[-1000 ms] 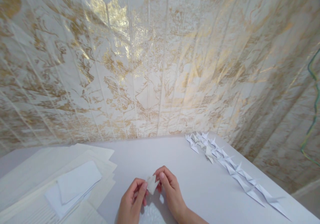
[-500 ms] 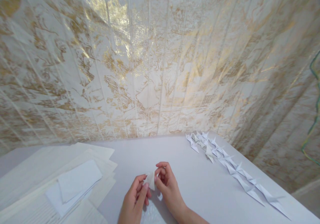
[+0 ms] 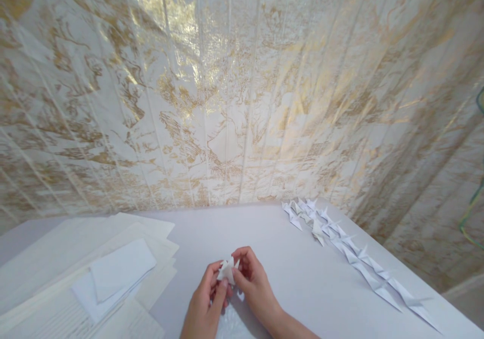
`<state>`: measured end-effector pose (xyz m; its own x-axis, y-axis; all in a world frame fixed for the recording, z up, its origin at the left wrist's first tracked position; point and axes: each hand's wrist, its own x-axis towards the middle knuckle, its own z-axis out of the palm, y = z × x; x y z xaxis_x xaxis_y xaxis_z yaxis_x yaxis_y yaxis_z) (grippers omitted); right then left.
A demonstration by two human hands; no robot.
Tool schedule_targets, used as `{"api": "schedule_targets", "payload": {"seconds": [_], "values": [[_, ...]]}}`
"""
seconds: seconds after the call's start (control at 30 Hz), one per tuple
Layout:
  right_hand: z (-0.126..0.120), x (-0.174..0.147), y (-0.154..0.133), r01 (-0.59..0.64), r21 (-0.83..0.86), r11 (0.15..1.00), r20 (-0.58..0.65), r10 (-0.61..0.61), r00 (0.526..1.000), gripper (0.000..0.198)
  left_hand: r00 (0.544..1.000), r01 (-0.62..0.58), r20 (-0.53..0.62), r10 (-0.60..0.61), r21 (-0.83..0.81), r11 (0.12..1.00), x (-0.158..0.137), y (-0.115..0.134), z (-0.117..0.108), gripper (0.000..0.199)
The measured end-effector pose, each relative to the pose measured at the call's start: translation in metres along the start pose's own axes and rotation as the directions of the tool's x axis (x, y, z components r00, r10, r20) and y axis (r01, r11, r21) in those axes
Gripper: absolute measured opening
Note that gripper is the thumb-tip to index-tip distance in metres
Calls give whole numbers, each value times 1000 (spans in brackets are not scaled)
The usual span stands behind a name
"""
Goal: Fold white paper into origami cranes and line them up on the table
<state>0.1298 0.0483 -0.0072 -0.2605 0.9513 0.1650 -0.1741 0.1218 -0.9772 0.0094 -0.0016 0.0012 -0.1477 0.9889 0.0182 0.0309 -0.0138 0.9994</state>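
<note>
Between my two hands, just above the table, is a small folded white paper piece [image 3: 227,272] with several pointed tips. My left hand [image 3: 207,293] pinches its lower left side between thumb and fingers. From the right, my right hand [image 3: 255,283] grips the piece's other edge with thumb and bent fingers. Part of the paper is hidden behind the fingertips. Below the hands lies a crinkled clear plastic sheet [image 3: 229,324].
Along the right edge of the white table [image 3: 212,228] stand rows of folded paper cranes [image 3: 351,256]. Several stacked paper sheets [image 3: 124,223] cover the left side, with folded white papers [image 3: 124,268] on top. A gold-patterned curtain [image 3: 227,127] hangs behind the table.
My right fingers have moved in closer over the paper piece. The piece has turned a little and now shows more pointed tips. The view has shifted slightly.
</note>
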Motion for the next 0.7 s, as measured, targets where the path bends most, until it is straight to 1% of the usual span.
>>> {"api": "schedule_targets", "payload": {"seconds": [0.1,0.23,0.33,0.47,0.6,0.7], "values": [[1,0,2,-13,-1,1000,15,13,1000,18,1000,3,10,-4,22,1000,0,-1,0,48],[1,-1,-2,-14,-9,1000,-15,14,1000,26,999,6,33,-9,74,997,0,-2,0,44],[1,-1,-5,-37,-42,998,8,38,999,21,999,-2,54,-4,106,994,0,-3,0,42],[-1,0,-3,-58,-79,995,36,61,997,24,997,-5,75,-4,117,993,0,-1,0,37],[-2,0,-1,-71,-62,996,37,73,997,29,994,-3,105,-9,118,993,-1,2,-2,31],[-2,0,-2,-79,-52,995,48,82,995,27,994,3,111,-15,105,994,-1,3,-3,30]]}}
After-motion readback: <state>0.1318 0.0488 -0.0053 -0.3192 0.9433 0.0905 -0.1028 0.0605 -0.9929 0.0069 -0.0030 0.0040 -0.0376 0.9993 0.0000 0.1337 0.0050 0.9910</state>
